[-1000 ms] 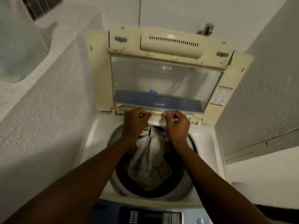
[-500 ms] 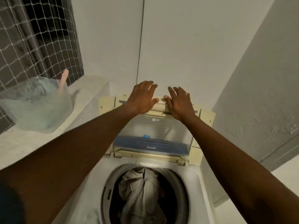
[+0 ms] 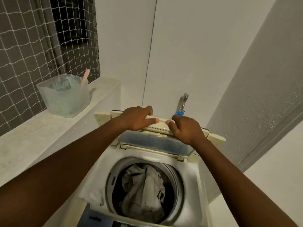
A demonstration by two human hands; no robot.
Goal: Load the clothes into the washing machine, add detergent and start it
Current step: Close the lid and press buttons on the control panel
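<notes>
Hands (image 3: 161, 123) gripping cream plastic lid (image 3: 161, 128); crumpled clothes (image 3: 144, 190) below.

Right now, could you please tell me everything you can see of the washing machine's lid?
The lid is yellowed cream plastic with a tinted clear window and a slotted vent strip along its top edge. It is hinged behind the drum opening, raised and folded. The left hand and the right hand both rest on its top edge.

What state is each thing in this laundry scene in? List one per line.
Cream folding washer lid: raised, gripped.
Round steel drum: open, loaded.
Grey crumpled clothes: inside drum.
Translucent plastic detergent tub: uncovered, pink scoop inside.
Left hand: gripping lid.
Right hand: gripping lid.
</notes>
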